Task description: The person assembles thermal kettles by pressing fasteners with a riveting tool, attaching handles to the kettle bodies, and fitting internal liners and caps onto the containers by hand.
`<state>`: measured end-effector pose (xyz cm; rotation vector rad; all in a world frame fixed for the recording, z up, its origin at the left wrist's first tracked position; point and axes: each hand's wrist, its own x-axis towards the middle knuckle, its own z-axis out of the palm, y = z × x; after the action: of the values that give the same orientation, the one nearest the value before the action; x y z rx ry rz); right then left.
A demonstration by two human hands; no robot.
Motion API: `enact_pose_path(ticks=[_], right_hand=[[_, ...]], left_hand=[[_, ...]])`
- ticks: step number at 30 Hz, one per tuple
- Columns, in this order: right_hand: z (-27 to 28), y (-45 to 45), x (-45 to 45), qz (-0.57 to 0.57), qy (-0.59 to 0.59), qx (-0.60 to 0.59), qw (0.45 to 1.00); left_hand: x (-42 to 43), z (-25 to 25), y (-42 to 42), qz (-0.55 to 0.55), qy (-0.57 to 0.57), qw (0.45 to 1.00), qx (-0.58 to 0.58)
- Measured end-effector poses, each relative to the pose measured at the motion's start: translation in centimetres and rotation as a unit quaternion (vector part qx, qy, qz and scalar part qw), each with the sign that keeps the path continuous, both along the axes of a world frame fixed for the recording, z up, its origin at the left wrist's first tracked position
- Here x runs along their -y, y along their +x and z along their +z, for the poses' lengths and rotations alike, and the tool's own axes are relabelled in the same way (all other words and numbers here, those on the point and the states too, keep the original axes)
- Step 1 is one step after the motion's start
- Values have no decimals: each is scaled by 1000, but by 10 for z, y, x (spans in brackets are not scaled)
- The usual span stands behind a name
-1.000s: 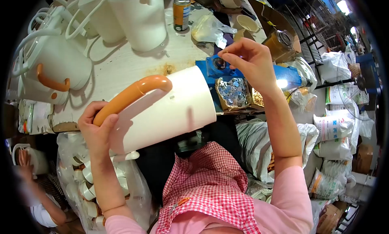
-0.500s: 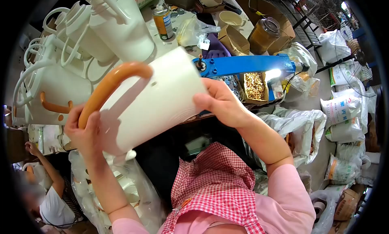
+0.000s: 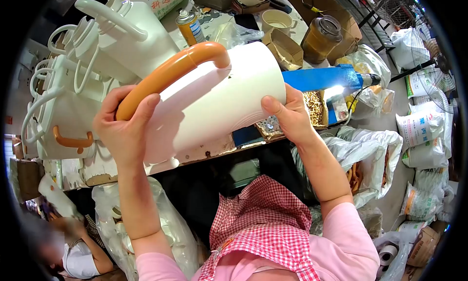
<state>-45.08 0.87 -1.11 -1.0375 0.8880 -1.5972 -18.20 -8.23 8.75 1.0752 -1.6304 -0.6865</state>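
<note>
A white jug [image 3: 219, 101] with a curved orange handle [image 3: 170, 74] lies tilted on its side in the air above the table's front edge. My left hand [image 3: 124, 122] is wrapped round the lower end of the handle. My right hand [image 3: 291, 116] grips the jug's other end, its thumb on the wall and its fingers hidden behind. Just beyond that hand, a blue machine arm [image 3: 321, 79] with a bright lamp is partly covered by the jug.
Several white jugs [image 3: 136, 42] crowd the table's left side. Behind are a spray can [image 3: 190, 28] and a brown-liquid jar [image 3: 321, 37]. A box of small brass-coloured parts [image 3: 314, 108] sits right. Plastic bags [image 3: 365, 154] flank me; another person [image 3: 80, 256] sits lower left.
Both hands have carried the jug to the right, bringing its end over the near part of the blue arm. My grip on handle and wall stays. The other person's arm has lowered.
</note>
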Motion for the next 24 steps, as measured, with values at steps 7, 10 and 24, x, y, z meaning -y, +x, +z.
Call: enact_pose_path(ticks=[7,10,24], right_hand=[[2,11,-5,-34,68,9,997],[5,9,-6,-22,71,-7,997],[11,-1,0,26,100,-23,994]], left_hand=[[9,-2,-2,3,42,998,41],[11,11,-10,-36,74,989,124],[20,51,-82,-209,29,896,390]])
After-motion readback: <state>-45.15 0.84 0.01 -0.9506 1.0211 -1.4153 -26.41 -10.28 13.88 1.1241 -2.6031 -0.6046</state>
